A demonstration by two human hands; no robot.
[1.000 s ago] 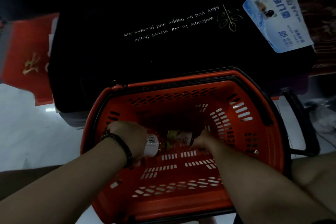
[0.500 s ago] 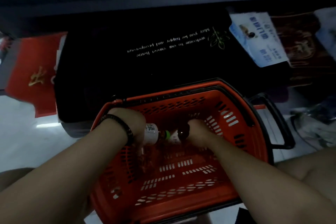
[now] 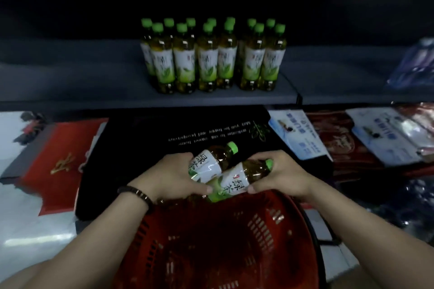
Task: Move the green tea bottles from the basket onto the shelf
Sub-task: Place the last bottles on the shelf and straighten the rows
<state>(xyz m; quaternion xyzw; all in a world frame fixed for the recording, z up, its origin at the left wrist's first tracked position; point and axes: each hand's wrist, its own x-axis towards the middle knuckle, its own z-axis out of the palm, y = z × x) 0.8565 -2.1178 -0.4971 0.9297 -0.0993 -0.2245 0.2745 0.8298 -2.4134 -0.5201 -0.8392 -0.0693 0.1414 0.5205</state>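
A: From the head view, what are the 2 hands doing?

B: Each one grips a bottle. The left hand [image 3: 173,176] has its fingers curled round the lower part of one green tea bottle [image 3: 207,164], whose green cap points up and to the right. A dark beaded bracelet [image 3: 136,193] sits on that wrist.

A: And the right hand [image 3: 281,175]?

B: It is wrapped round the neck end of a second green tea bottle [image 3: 236,180], with the cap just showing under the fingers and the base pointing down and to the left.

A: Are the 2 bottles apart?

B: No, they touch, both tilted, the left one lying partly over the other. They are held above the far rim of the red basket [image 3: 265,225], not resting in it.

A: Where is the shelf?

B: The grey shelf [image 3: 94,87] runs across above the hands. A group of green tea bottles [image 3: 211,61] stands upright on it, packed close, labels facing out.

A: What lies below it?

B: A black mat [image 3: 145,148] with white lettering, a red mat [image 3: 61,159] to its left, and blue and white packets [image 3: 298,134] to its right
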